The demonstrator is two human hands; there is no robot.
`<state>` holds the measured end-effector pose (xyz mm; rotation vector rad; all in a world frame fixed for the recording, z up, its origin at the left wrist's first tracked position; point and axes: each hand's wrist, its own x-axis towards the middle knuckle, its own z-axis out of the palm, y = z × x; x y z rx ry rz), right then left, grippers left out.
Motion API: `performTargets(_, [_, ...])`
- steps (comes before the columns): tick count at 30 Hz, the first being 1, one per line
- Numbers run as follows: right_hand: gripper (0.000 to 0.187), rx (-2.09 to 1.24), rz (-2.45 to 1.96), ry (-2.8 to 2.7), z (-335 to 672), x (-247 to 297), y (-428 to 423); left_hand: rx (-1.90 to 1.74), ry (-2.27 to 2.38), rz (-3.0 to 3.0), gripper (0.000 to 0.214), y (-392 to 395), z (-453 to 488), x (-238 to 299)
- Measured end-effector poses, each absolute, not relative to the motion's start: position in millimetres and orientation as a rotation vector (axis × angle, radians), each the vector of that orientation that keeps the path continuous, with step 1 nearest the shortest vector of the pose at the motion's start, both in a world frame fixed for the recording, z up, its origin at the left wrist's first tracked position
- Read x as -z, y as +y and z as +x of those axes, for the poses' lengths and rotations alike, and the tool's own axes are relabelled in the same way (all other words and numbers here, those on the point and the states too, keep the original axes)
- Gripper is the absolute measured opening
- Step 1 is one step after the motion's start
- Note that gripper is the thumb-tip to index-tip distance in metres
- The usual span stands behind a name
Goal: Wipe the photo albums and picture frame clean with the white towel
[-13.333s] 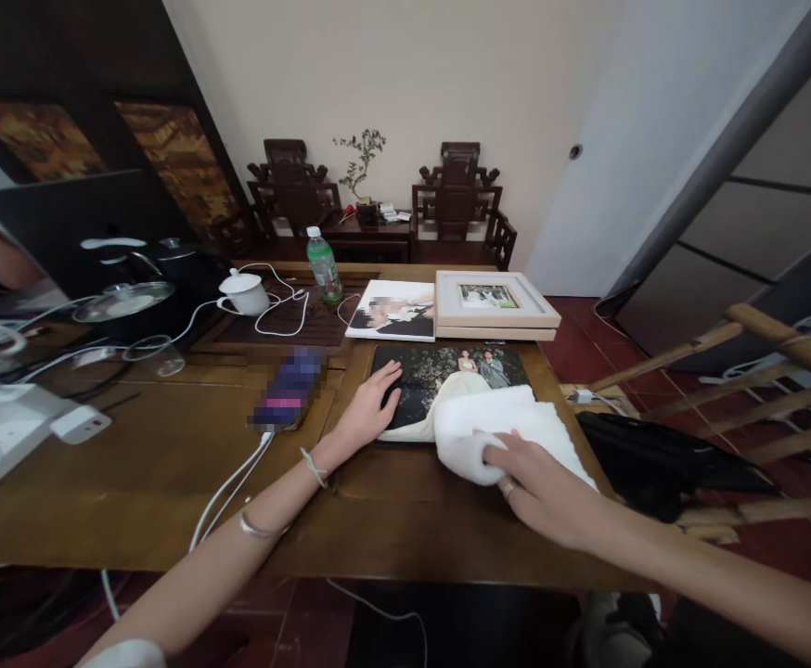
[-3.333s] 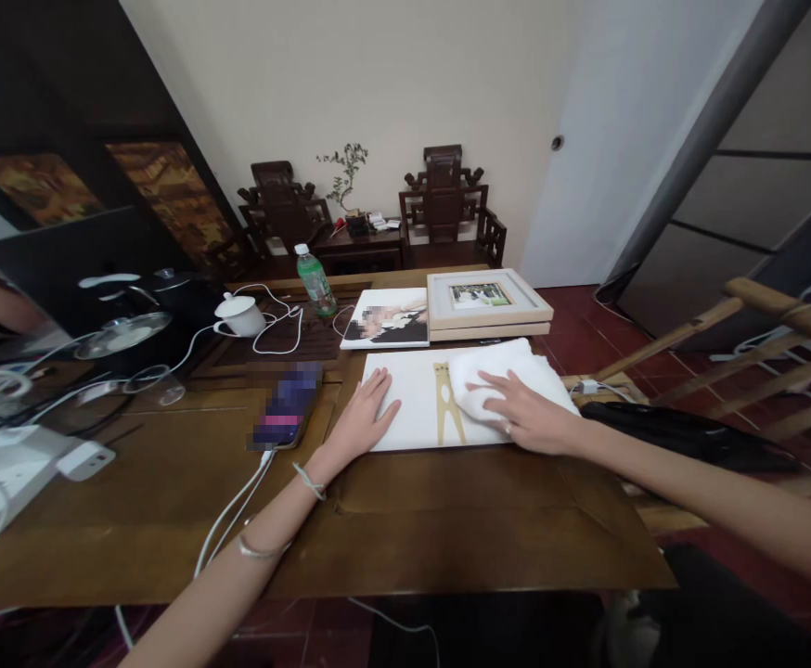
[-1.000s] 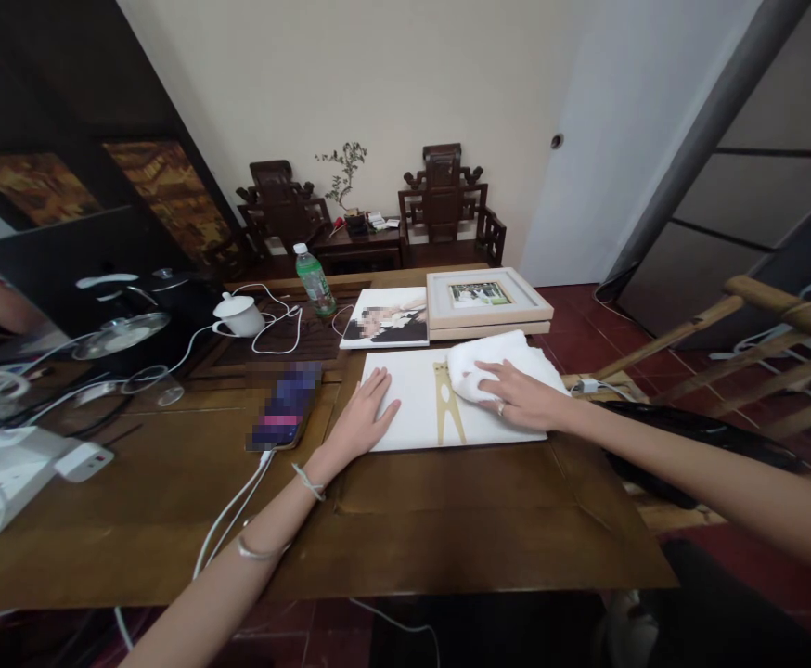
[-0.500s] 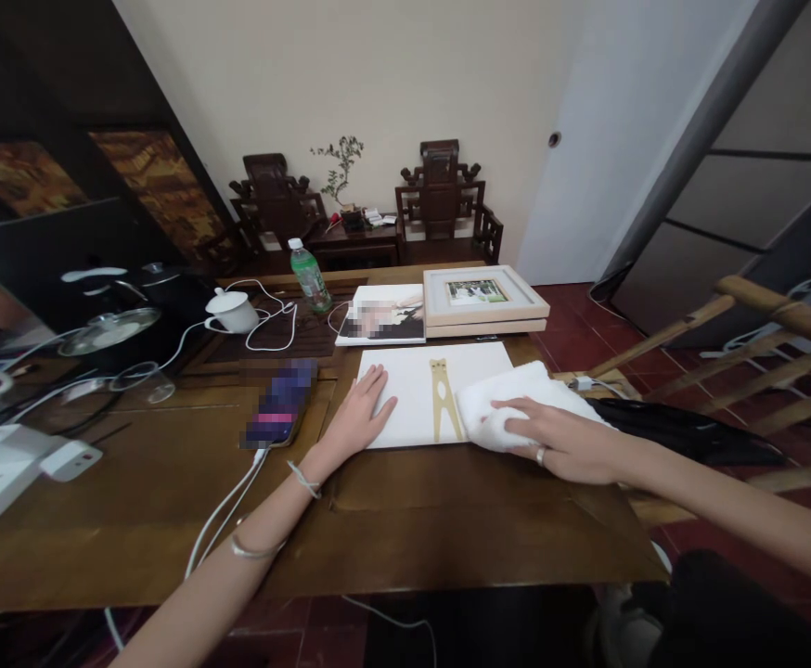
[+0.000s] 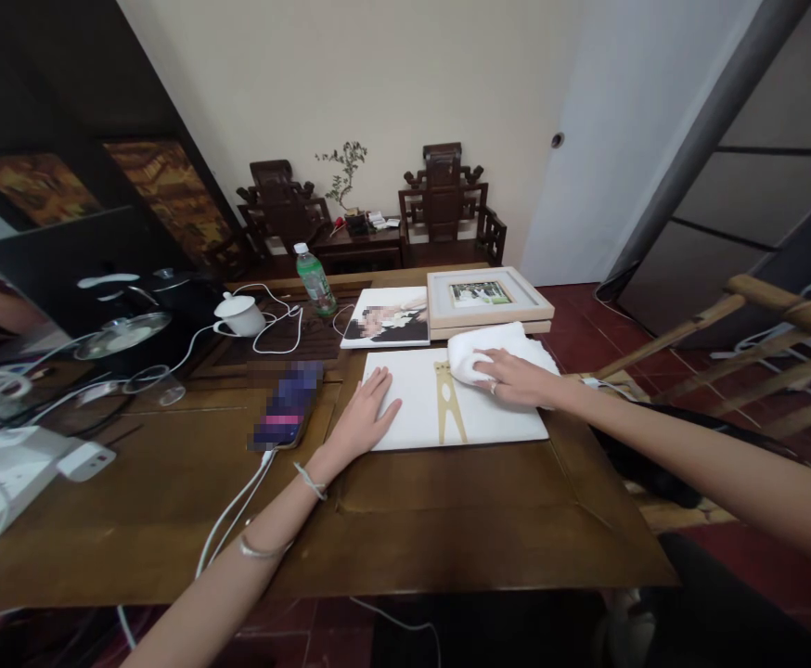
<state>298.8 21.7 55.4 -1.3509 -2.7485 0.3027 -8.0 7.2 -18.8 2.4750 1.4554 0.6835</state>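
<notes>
White panel lies flat on the table, mid-frame, gold stand piece facing up. Left hand is flat on its left end, fingers extended, gripping nothing; right hand has a bunched white cloth in its grasp over the panel's upper-right corner. Main risk: cloth probably snags on the gold piece if dragged left across it, lifting or bending it. Panel could also skid or pivot if the left palm eases off, since nothing else visibly pins it. Cloth sits right by the framed picture stack, right of centre; can't tell if they touch. A long push toward the top of the frame could knock the stack, maybe shifting it toward the table's right edge, or nudge the photo print beside it. Left forearm runs close to the charging cable, lower left; a careless elbow could tug it and pull the phone along.
</notes>
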Motion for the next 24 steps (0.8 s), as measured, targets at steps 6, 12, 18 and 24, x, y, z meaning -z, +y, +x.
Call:
performTargets(6, [0.024, -0.289, -1.287, -2.778, 301, -52, -26, -0.659, 1.469, 2.474, 0.053, 7, -8, 19])
performTargets(12, [0.017, -0.428, -1.18, -2.808, 306, -61, -88, -0.666, 1.47, 2.478, 0.053, 7, -7, 19])
performTargets(18, [0.017, -0.579, -1.221, -2.838, 305, -78, -92, -0.652, 1.475, 2.475, 0.052, 7, -7, 18])
performTargets(24, [0.028, -0.467, -1.267, -2.83, 299, -73, -38, -0.656, 1.472, 2.477, 0.053, 7, -7, 19])
